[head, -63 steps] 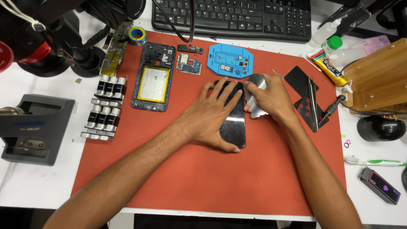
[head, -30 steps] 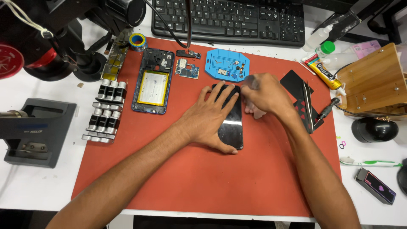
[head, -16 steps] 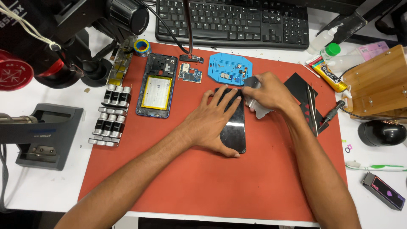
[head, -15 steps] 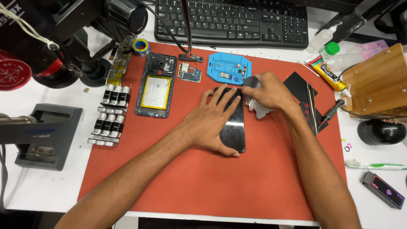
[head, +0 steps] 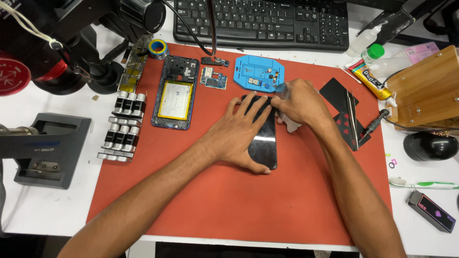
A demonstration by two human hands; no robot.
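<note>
A black phone screen panel (head: 265, 143) lies flat on the red work mat (head: 201, 210). My left hand (head: 236, 134) presses down on it with fingers spread, covering its left side and top. My right hand (head: 299, 102) sits at the panel's upper right corner, fingers curled around a small white cloth or wipe (head: 290, 125) that sticks out below the palm. To the left lies an opened phone body (head: 176, 93) with its battery showing. A small circuit board (head: 213, 79) and a blue repair fixture (head: 258, 72) lie just above my hands.
A black keyboard (head: 263, 21) runs along the back. Black tool heads and a grey station (head: 45, 148) stand at left, with rows of metal cylinders (head: 122, 126). At right are tweezers (head: 353, 119), black cards, a glue tube (head: 366, 79), a wooden box (head: 425, 91) and a toothbrush (head: 423, 184).
My right hand has slid from the panel's right side up to its top right corner with the wipe. My left hand stays pressed on the panel. The camera view shifted slightly.
</note>
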